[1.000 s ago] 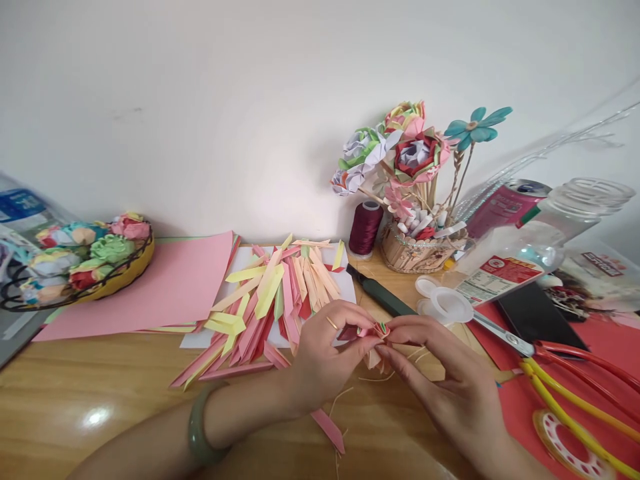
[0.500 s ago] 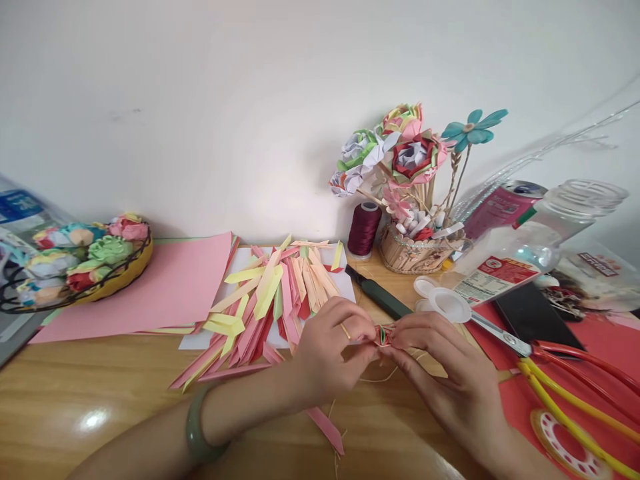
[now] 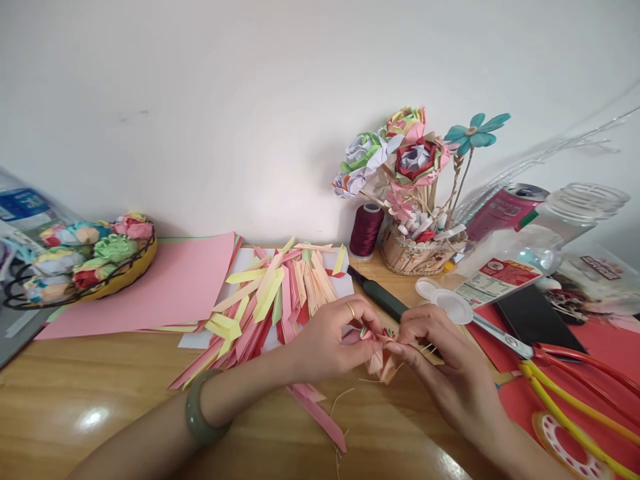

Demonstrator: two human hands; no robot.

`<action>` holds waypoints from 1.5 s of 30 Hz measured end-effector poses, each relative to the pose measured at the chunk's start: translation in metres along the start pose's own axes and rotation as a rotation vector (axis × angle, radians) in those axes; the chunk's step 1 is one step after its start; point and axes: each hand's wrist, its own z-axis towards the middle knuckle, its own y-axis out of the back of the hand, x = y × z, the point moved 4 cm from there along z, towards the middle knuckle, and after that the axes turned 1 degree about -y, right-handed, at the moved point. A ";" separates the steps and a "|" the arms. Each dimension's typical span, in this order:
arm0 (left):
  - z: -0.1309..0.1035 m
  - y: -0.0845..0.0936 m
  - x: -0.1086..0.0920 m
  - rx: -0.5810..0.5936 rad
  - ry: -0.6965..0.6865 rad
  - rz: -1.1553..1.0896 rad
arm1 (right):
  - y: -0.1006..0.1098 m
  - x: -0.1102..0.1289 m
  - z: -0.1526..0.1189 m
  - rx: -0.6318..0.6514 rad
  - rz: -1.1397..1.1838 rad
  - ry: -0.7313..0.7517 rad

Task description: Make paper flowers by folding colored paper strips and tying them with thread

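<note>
Between my two hands is a small bundle of folded paper strips (image 3: 384, 363), peach below with pink, red and green folds on top. My left hand (image 3: 333, 340), wearing a ring and with a green bangle (image 3: 203, 407) on its wrist, pinches the bundle's left side. From the right, my right hand (image 3: 447, 363) grips the same bundle between thumb and fingers. Thin pale thread trails near the bundle. Left of my hands lies a heap of folded paper strips (image 3: 270, 287) in pink, yellow, peach and red, on white paper. Part of the bundle is hidden by my fingers.
A basket of paper flowers (image 3: 95, 257) and pink sheets (image 3: 165, 287) lie left. Behind my hands are a dark-green-handled tool (image 3: 383, 297), a maroon thread spool (image 3: 367, 232) and a flower holder (image 3: 420, 253). Scissors (image 3: 550, 360), a tape roll (image 3: 570, 440) and a clear jar (image 3: 520, 260) stand right.
The bundle has been tilted, so its peach lower strips now show beneath my fingers. My fingers have shifted on it, and the view has moved slightly.
</note>
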 end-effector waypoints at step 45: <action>0.000 -0.002 0.013 -0.052 0.014 -0.359 | -0.001 0.005 0.003 0.022 0.061 -0.012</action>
